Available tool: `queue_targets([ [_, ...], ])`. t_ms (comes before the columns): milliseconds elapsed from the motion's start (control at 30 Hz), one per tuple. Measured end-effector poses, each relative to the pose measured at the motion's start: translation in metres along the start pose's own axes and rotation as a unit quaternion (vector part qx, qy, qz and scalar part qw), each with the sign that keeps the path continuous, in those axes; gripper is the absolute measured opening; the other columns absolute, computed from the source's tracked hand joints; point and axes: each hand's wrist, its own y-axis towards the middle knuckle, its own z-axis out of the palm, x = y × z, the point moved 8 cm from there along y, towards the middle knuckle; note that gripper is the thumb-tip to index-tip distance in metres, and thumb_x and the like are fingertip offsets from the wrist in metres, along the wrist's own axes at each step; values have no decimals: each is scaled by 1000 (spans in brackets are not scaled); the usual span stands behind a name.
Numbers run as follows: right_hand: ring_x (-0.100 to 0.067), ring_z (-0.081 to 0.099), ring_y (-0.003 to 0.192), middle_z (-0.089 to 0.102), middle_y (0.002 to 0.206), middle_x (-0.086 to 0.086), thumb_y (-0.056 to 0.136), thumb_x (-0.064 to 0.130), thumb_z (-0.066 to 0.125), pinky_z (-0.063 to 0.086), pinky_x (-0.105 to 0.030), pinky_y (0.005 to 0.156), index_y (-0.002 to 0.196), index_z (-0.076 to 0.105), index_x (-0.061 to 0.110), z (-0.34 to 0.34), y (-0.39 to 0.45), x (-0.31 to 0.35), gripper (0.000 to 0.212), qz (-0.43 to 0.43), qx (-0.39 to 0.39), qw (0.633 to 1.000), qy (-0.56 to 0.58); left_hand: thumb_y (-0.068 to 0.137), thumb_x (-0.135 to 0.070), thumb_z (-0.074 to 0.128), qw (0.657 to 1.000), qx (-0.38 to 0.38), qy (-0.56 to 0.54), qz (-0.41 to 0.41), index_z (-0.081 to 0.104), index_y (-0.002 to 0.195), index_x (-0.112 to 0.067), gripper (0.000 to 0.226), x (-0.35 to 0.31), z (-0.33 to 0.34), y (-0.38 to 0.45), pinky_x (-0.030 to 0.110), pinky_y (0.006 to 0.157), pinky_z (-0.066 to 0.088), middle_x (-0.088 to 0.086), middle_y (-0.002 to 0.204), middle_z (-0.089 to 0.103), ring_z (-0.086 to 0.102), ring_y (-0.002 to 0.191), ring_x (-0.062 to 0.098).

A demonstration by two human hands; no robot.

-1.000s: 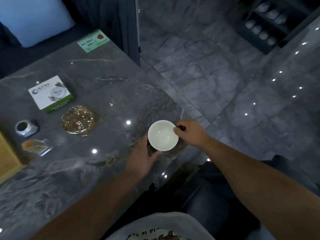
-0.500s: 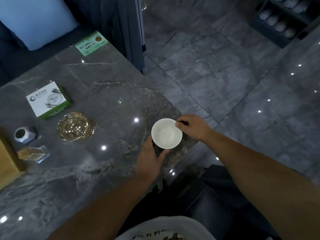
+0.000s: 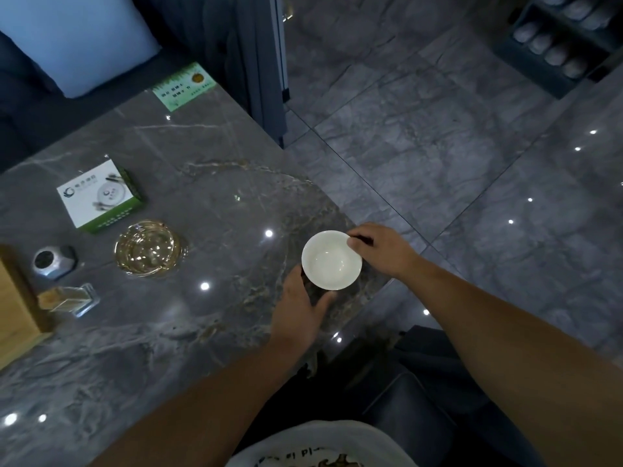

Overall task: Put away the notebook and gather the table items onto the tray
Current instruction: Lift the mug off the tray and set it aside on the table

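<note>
A small white bowl point(image 3: 331, 260) is near the right corner of the grey marble table point(image 3: 215, 183). My left hand point(image 3: 298, 306) cups it from below and the near side. My right hand point(image 3: 381, 249) pinches its far right rim. A wooden tray point(image 3: 15, 305) shows at the left edge. Beside the tray lie a clear box of toothpicks point(image 3: 69, 298), a small silver container point(image 3: 54, 261), an amber glass ashtray point(image 3: 148, 247) and a white and green box point(image 3: 97, 195). No notebook is in view.
A green card point(image 3: 183, 85) lies at the table's far edge. Behind it stand a dark chair back point(image 3: 249, 62) and a pale cushion point(image 3: 77, 38). Grey tiled floor point(image 3: 438, 129) spreads to the right, with a rack of slippers point(image 3: 559, 38) at the top right.
Both hands and the bowl keep the same hold near the table's corner. The camera has shifted a little, so the table items sit slightly lower and further right in view.
</note>
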Motion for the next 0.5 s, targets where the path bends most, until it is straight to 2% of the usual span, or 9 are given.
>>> queue_targets([
  [133, -8, 50, 108, 57, 132, -2, 94, 37, 54, 37, -24, 91, 132, 54, 21, 1, -2, -2, 42, 13, 3, 1000, -13, 79, -37, 72, 999, 33, 21, 22, 32, 139, -22, 74, -2, -2, -1, 43, 95, 48, -2, 137, 51, 51, 122, 11],
  [233, -15, 50, 116, 51, 137, -5, 93, 42, 52, 39, -29, 95, 140, 44, 23, -1, -6, -2, 51, 14, -5, 999, -52, 84, -40, 65, 993, 61, 95, 23, 28, 142, -20, 72, 5, -6, -3, 45, 95, 47, 2, 141, 47, 50, 123, 18],
  [300, -24, 52, 119, 50, 137, -7, 93, 43, 51, 43, -38, 99, 138, 46, 22, -7, -11, 0, 49, 17, -38, 996, -83, 89, -44, 57, 981, 85, 169, 31, 30, 142, -16, 66, 14, -10, -8, 43, 98, 44, 7, 142, 44, 48, 124, 23],
  [367, -28, 55, 114, 50, 135, -8, 94, 44, 47, 47, -45, 96, 132, 51, 21, -14, -16, 3, 44, 33, -82, 989, -120, 92, -44, 52, 968, 89, 226, 58, 37, 139, -15, 57, 20, -19, -13, 38, 98, 42, 9, 139, 45, 47, 122, 26],
  [500, -32, 59, 100, 51, 127, -10, 95, 39, 44, 52, -44, 83, 121, 57, 13, -19, -26, 24, 39, 36, -145, 971, -187, 91, -47, 46, 934, 72, 336, 96, 44, 134, -17, 53, 39, -50, -25, 40, 103, 35, 6, 140, 45, 40, 128, 27],
])
